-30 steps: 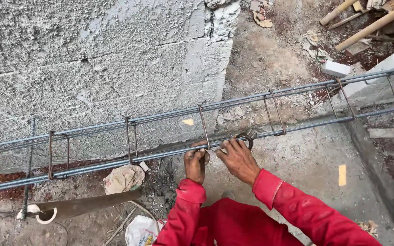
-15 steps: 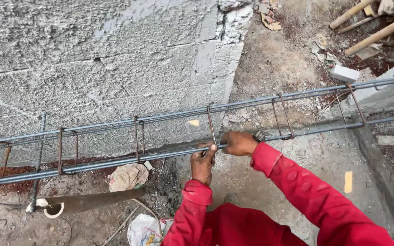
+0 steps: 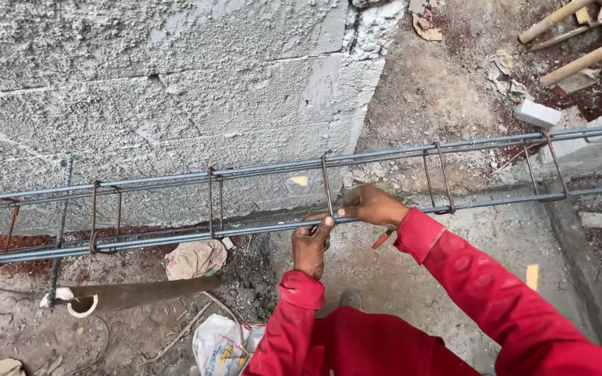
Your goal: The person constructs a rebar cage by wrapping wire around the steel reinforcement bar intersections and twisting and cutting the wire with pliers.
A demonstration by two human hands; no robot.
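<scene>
Both hands meet on the rebar cage (image 3: 259, 198), close together at the near lower bar. Left hand (image 3: 313, 244) is closed around that bar just beside a rusty stirrup (image 3: 327, 186), thumb up against the stirrup's foot. Right hand (image 3: 373, 205) lies over the same bar just to the right, fingers curled down on it, and an orange-handled tool (image 3: 382, 239) pokes out beneath the wrist; whether the palm grips it I cannot tell. Red sleeves (image 3: 482, 292) cover both arms.

Going left to right: the cage runs across the whole view, long grey bars tied by upright stirrups, propped off the ground in front of a rough grey block wall (image 3: 161, 90). Under it at left lie a dark curved pipe (image 3: 134, 294), a crumpled sack (image 3: 195, 257) and a white printed bag (image 3: 221, 345). Further right, a white block (image 3: 536, 113) and wooden poles (image 3: 580, 42) sit on the dirt.
</scene>
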